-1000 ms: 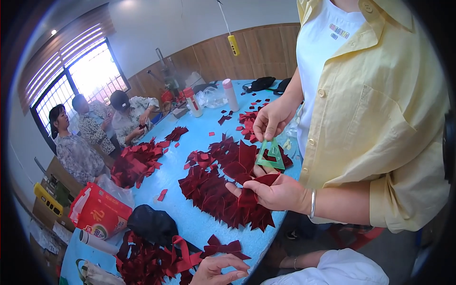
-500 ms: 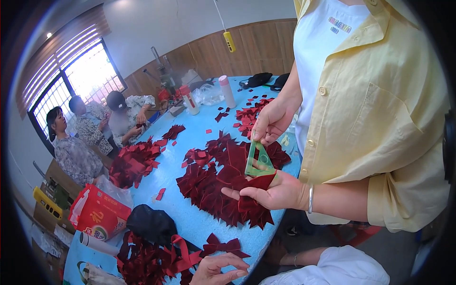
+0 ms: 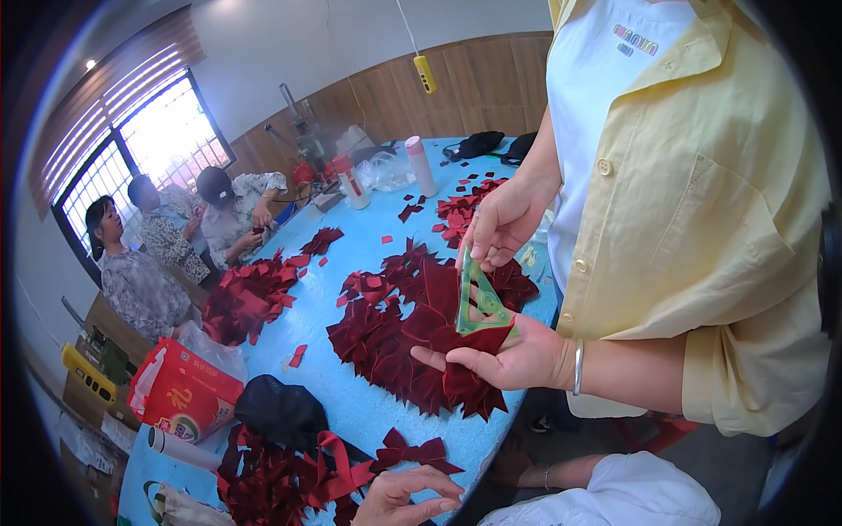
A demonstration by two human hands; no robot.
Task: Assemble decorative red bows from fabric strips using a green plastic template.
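My left hand [image 3: 405, 496] reaches in from the lower edge, fingers loosely curved, thumb apart, nothing visible in it. Just above it lies a dark red velvet bow [image 3: 416, 453], with a heap of red bows and ribbon [image 3: 272, 478] to its left. A forearm with a bracelet and white sleeve, seemingly mine, leads to my right hand [image 3: 516, 465], below the table edge; its fingers are lost in shadow. Across from me, a standing co-worker in a yellow shirt holds a green transparent set square [image 3: 466, 294] against red velvet fabric [image 3: 481, 340] on their open palm.
A large pile of red bows [image 3: 377, 351] covers the middle of the blue table [image 3: 329, 302]. Around it stand a red gift bag [image 3: 186, 390], a black bag [image 3: 281, 412], a white tumbler [image 3: 182, 451] and bottles [image 3: 421, 167]. Several people work at the far left.
The co-worker has tilted the set square and brought it lower against the velvet on their palm. The view has shifted slightly. My hands have hardly moved.
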